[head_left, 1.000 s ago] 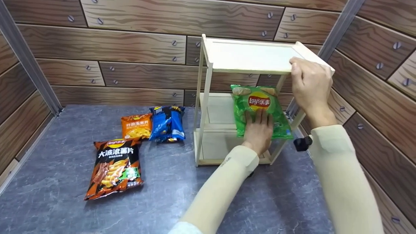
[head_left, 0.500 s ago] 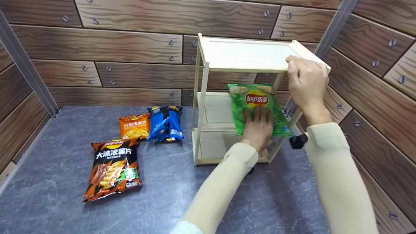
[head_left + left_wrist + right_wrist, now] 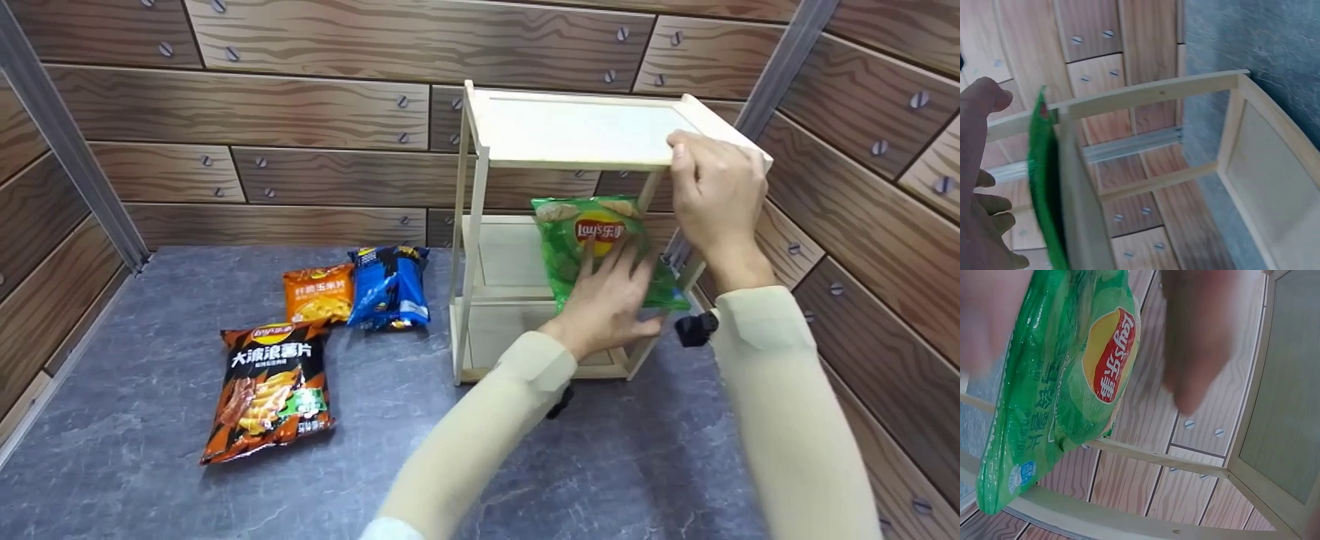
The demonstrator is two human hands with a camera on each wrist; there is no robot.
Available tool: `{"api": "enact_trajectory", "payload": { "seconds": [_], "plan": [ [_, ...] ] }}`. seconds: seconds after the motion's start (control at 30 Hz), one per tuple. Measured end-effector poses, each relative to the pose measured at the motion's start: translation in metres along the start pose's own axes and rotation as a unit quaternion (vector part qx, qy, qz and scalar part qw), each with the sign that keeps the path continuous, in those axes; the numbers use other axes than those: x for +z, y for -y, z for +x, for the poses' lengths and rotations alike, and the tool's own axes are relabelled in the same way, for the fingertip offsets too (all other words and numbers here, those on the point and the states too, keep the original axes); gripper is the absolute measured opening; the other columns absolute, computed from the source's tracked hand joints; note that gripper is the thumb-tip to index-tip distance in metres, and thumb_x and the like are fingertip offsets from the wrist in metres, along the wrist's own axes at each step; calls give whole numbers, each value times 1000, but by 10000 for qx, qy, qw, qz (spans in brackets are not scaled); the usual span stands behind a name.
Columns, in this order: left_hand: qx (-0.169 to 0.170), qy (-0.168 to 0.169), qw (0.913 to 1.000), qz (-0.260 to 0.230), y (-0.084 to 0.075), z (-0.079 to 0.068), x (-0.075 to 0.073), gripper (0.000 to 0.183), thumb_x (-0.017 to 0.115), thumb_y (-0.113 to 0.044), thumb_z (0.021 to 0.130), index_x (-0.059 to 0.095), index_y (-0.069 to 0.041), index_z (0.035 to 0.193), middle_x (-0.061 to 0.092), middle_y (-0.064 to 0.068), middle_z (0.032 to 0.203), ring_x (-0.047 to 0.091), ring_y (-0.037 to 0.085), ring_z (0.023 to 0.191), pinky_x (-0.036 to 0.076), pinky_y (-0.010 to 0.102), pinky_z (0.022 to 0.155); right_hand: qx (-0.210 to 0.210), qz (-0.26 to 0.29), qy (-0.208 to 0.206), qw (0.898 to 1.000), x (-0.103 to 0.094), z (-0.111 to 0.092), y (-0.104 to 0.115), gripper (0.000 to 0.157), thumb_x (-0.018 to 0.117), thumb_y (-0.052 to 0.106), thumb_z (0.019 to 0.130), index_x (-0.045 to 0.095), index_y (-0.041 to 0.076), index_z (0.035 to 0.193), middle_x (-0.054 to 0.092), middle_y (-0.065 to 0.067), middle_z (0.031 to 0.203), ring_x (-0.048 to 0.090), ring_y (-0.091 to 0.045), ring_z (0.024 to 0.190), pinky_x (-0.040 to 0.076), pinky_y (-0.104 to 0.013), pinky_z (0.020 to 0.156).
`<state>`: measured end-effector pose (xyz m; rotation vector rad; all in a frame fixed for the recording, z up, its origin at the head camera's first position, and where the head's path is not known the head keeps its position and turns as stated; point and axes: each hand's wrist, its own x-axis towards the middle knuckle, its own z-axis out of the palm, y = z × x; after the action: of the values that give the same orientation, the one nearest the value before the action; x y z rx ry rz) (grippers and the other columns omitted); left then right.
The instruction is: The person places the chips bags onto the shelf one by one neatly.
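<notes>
A green bag of Lay's chips point(image 3: 559, 247) lies on the middle shelf of a pale wooden rack point(image 3: 480, 262), its lower right corner sticking out past the rack's right side. Over the bag's front is my left hand point(image 3: 611, 296), fingers spread and thumb out to the right. The left wrist view has these fingers point(image 3: 994, 205) a small gap away from the bag's edge point(image 3: 1044, 185). My right hand point(image 3: 720, 191) grips the rack's top at its front right corner, with fingers over the edge. In the right wrist view the chip bag point(image 3: 1072, 377) shows below blurred fingers.
To the left on the grey tabletop point(image 3: 390, 450) lie a black-and-orange chip bag point(image 3: 270, 390), a small orange bag point(image 3: 319, 292) and a blue bag point(image 3: 390, 289). Wood-patterned walls point(image 3: 300, 112) stand behind and at both sides.
The left hand has turned, its fingers now slanting and its thumb spread to the right. The green bag's lower end has shifted slightly right. The right hand keeps its grip on the rack.
</notes>
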<state>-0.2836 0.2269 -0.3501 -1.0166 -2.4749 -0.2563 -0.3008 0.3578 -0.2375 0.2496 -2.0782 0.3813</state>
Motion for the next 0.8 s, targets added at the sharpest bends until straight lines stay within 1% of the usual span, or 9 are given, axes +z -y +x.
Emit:
{"api": "enact_trajectory", "payload": {
  "seconds": [0.1, 0.17, 0.33, 0.47, 0.63, 0.7, 0.8],
  "plan": [
    [81, 25, 9999, -79, 7, -10, -11, 95, 61, -64, 85, 26, -13, 156, 28, 10, 162, 24, 26, 152, 20, 56, 122, -37, 2, -12, 10000, 0, 0, 1, 44, 40, 31, 99, 75, 9, 112, 74, -4, 117, 67, -32, 111, 39, -49, 97],
    [99, 70, 9997, -229, 11, -18, -19, 96, 61, -63, 87, 23, -12, 158, 26, 11, 163, 24, 26, 152, 19, 56, 123, -62, 0, -23, 10000, 0, 0, 1, 44, 40, 31, 99, 75, 9, 112, 74, -4, 117, 67, -32, 111, 39, -50, 97],
    [193, -119, 9980, -590, 20, -39, -35, 98, 62, -60, 88, 18, -9, 159, 22, 12, 165, 21, 26, 153, 13, 54, 124, -99, -2, -9, 10000, -1, 1, 0, 45, 39, 33, 99, 75, 10, 112, 74, -4, 118, 67, -33, 111, 40, -50, 97],
    [417, -442, 9958, -690, 26, -56, -40, 93, 61, -59, 89, 24, -7, 157, 24, 12, 164, 23, 26, 153, 15, 53, 124, -181, 14, 56, 9998, -3, 0, -2, 45, 41, 35, 98, 75, 10, 113, 73, -4, 120, 67, -34, 112, 40, -50, 98],
    [620, -754, 9916, -851, 34, -77, -43, 88, 62, -56, 90, 29, -6, 155, 30, 14, 161, 29, 27, 150, 17, 52, 123, -383, 10, 274, 9989, -6, -1, -6, 47, 44, 42, 97, 73, 10, 116, 71, -7, 123, 66, -35, 114, 40, -51, 102],
    [637, -804, 9900, -967, 39, -86, -44, 87, 62, -54, 91, 29, -5, 155, 31, 14, 161, 30, 28, 150, 17, 52, 123, -466, 11, 346, 9983, -7, -1, -7, 50, 44, 46, 97, 72, 10, 116, 71, -7, 124, 65, -36, 115, 40, -51, 103],
    [557, -744, 9886, -1187, 45, -99, -46, 86, 63, -51, 91, 28, -6, 155, 30, 13, 161, 29, 28, 150, 16, 52, 124, -541, 18, 375, 9978, -8, -1, -8, 56, 42, 54, 97, 71, 10, 117, 71, -7, 124, 64, -36, 115, 41, -51, 103]
  ]
}}
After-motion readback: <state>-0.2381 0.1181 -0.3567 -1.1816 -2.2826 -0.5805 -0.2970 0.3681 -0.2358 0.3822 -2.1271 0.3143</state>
